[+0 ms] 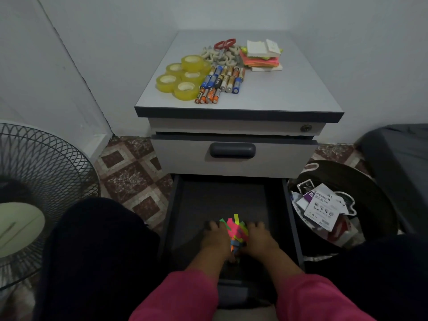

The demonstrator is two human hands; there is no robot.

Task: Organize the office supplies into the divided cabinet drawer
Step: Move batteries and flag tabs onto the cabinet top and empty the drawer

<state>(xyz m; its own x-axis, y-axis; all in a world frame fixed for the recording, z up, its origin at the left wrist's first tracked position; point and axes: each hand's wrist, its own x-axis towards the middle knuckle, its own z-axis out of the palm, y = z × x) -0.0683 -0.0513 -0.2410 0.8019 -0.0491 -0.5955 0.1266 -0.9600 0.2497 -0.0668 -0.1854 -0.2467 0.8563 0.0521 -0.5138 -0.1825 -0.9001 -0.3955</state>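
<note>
So both hands are down in the open bottom drawer of the cabinet, with a messy clump of neon paper strips squeezed between them at the near end. The left hand and right hand press in from either side with fingers laid forward over the drawer floor, more cupping than pinching. I can't tell whether the thumbs hook underneath, since the paper hides them.

That stuff looks super light and floppy, and the loose slips stick out at all angles, so I'd guess it scatters the second the pressure lets off. Best bet is probably to keep squeezing the sides and square it up against the drawer floor. I can't see any dividers in there; it's too dark.

Everything else sits on the cabinet top:
- tape rolls on the left: stiff, easy to grab by the rim
- batteries in the middle: heavier, slick, will roll
- scissors at the far side, on some pale clips
- sticky note stack on the right: grab it by the edges
</note>
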